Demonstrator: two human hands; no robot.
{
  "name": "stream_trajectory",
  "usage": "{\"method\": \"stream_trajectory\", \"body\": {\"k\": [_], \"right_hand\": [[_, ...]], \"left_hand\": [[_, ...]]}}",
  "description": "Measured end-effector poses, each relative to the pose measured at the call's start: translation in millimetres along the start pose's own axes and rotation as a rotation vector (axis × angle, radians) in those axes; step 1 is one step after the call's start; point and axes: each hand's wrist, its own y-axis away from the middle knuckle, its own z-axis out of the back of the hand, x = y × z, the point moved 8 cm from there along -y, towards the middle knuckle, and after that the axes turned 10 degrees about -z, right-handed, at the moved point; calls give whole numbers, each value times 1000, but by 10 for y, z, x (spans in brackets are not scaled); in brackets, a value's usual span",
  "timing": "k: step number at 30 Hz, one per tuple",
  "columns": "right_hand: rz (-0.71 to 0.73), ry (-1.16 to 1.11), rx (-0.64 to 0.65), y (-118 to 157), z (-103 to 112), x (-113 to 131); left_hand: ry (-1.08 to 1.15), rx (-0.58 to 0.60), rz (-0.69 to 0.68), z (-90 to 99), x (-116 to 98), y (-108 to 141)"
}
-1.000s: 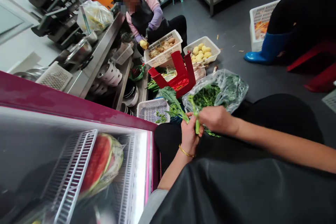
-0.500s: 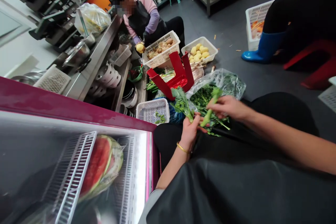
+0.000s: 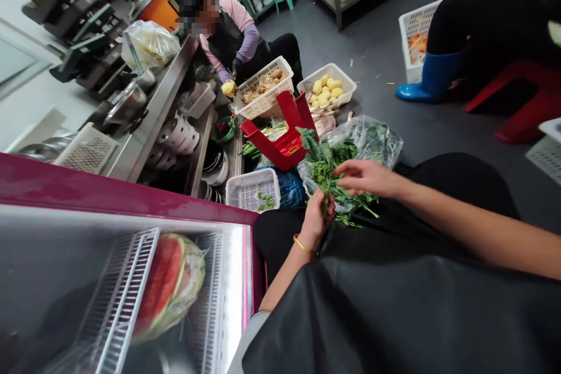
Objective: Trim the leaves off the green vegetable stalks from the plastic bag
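My left hand (image 3: 319,215) is closed round the stems of a leafy green vegetable (image 3: 319,155), whose dark leaves and small buds point up and away from me. To its right, my right hand (image 3: 366,177) has its fingers stretched and apart, close to the vegetable's stems and holding nothing that I can see. Beneath and beyond both hands lies a clear plastic bag (image 3: 379,139) full of more greens, some spilling onto my black apron (image 3: 394,304). A white basket (image 3: 232,187) with a few green bits stands left of my left hand.
An upturned red stool (image 3: 280,152) lies ahead, near a basket of peeled potatoes (image 3: 326,90). A co-worker (image 3: 236,29) holds a potato over another basket (image 3: 263,108). At left is a fridge (image 3: 109,187) with a cut watermelon (image 3: 169,286). Another person's blue boot (image 3: 432,82) is at right.
My right hand has let go of a thick green stem and its fingers have spread. My left hand has closed more tightly round the stems. The view has shifted slightly.
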Motion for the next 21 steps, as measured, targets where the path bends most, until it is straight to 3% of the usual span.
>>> {"method": "stream_trajectory", "body": {"k": [2,3,6,8,9,10,13,15,18,19,21], "right_hand": [[-5,8,155,-89,-519,216],[49,50,131,-94,-695,352],[469,228,-19,184,-1024,787],[749,278,83,498,-1195,891],[772,259,155,571,-1217,858],[689,213,205,547,-1188,781],[104,-44,317,182,-1030,386],[-142,-218,458,16,-1051,280],[-188,-250,563,-99,-1138,377],[-172,-193,515,-111,-1138,395],[-60,-36,299,-83,-1052,433]], "left_hand": [[-24,-72,-57,32,-15,46],[-18,-116,-82,70,-26,69],[66,-257,-125,255,-67,122],[172,-292,-93,365,-72,132],[237,-275,-62,394,-68,129],[298,-227,-25,394,-61,122],[360,7,58,290,-28,115],[302,135,83,197,28,122],[168,110,-39,163,22,89],[131,45,-115,185,-21,80],[98,-107,-253,242,-122,100]]}}
